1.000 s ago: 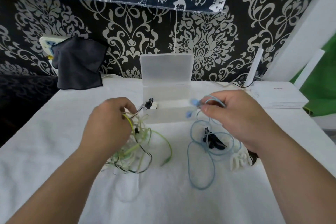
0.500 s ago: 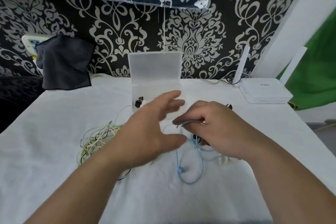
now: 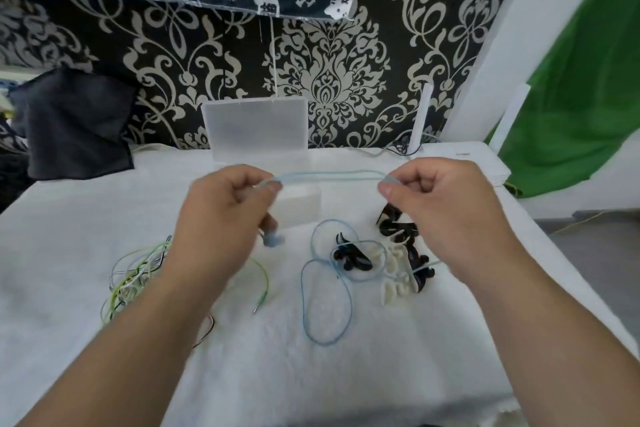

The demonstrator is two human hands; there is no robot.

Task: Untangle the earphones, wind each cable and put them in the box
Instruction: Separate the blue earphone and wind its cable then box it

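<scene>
My left hand [image 3: 221, 218] pinches one end of a doubled stretch of the blue earphone cable [image 3: 329, 175] between thumb and forefinger, with the other fingers curled in. My right hand [image 3: 446, 215] pinches the far end the same way, so the stretch runs taut and level from one hand to the other. A blue earbud [image 3: 273, 240], blurred, shows just under my left fingers. The rest of that cable lies in loose loops on the white cloth [image 3: 311, 374], below and between the hands. The clear box [image 3: 301, 206] sits open just beyond my left hand, its lid upright. A green and white tangle [image 3: 135, 277] lies just outside my left wrist. Black ear hooks [image 3: 349, 256] and white ear hooks [image 3: 393, 289] lie beneath and inward of my right hand.
</scene>
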